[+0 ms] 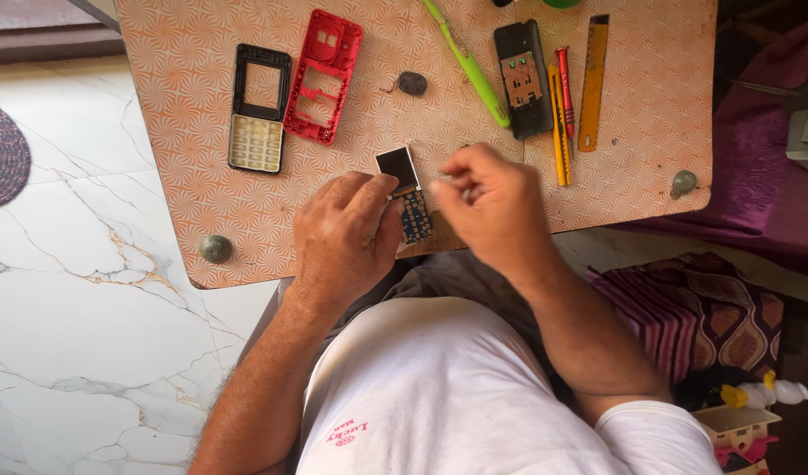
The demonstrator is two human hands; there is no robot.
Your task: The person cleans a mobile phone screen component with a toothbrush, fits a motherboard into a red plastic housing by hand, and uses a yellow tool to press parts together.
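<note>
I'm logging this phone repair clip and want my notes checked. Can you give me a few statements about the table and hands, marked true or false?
1. The left hand holds a circuit board with a small screen. True.
2. The red phone frame lies right of the ruler. False: it lies left of it, beside the black front cover.
3. The green tool is in the right hand. False: it lies on the table.
4. The right hand is close to the board. True.
</note>
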